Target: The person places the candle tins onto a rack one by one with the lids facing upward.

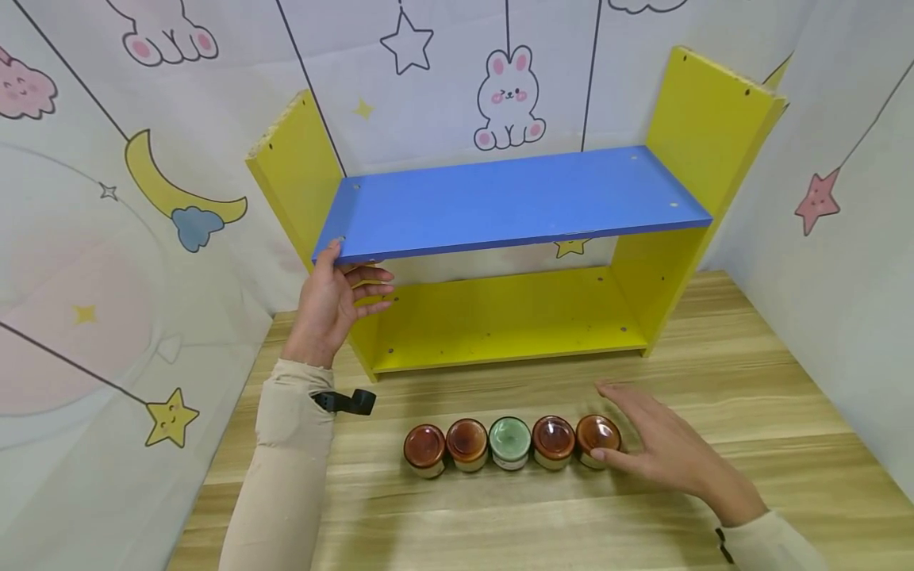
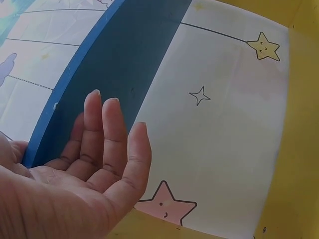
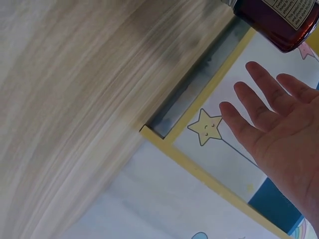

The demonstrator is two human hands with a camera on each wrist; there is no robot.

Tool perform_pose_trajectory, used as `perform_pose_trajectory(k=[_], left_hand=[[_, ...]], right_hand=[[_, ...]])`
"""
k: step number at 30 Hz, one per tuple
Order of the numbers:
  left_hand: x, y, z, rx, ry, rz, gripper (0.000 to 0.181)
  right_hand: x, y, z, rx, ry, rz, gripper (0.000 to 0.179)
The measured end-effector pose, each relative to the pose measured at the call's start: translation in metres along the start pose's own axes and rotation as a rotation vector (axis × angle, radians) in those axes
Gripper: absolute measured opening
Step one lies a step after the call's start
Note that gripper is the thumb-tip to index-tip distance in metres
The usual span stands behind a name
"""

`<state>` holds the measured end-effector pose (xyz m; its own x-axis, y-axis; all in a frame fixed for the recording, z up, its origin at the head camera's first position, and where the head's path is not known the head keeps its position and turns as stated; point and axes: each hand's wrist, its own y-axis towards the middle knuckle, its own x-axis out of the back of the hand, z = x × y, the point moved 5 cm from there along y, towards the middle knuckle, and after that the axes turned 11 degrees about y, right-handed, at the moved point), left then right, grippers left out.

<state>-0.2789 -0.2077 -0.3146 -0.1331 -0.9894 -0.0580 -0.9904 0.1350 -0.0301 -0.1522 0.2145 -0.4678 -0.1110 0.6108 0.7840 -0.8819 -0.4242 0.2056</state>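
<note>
**Right grip [image 1: 667, 448] at the end jar [image 1: 598, 432], left grip [image 1: 328, 305] on the blue shelf [image 1: 514, 202]**

The left grip hooks its thumb over a front corner, fingers loosely extended beneath. The right grip stands wide, not closed on the jar beside its thumb; contact is unclear. Leftward from it, four more jars [image 1: 510, 438] line the counter [image 1: 535, 515]; ahead stands the yellow frame [image 1: 507, 317]. The step looks like reaching for the end jar; the next move calls for curling fingers round it.

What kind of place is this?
Maybe a nursery-like corner: the pale backdrop shows a cartoon bunny and stars, and a bright yellow-and-blue shelf stands on a wood-grain surface.
</note>
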Motion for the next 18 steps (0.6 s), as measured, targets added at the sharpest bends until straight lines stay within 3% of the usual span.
perform_pose_trajectory(k=[18], left_hand=[[0.0011,0.0006,0.0007,0.002,0.013,-0.003,0.059]], right_hand=[[-0.0076,-0.0003,-0.0015,0.014,-0.009,0.025,0.091]])
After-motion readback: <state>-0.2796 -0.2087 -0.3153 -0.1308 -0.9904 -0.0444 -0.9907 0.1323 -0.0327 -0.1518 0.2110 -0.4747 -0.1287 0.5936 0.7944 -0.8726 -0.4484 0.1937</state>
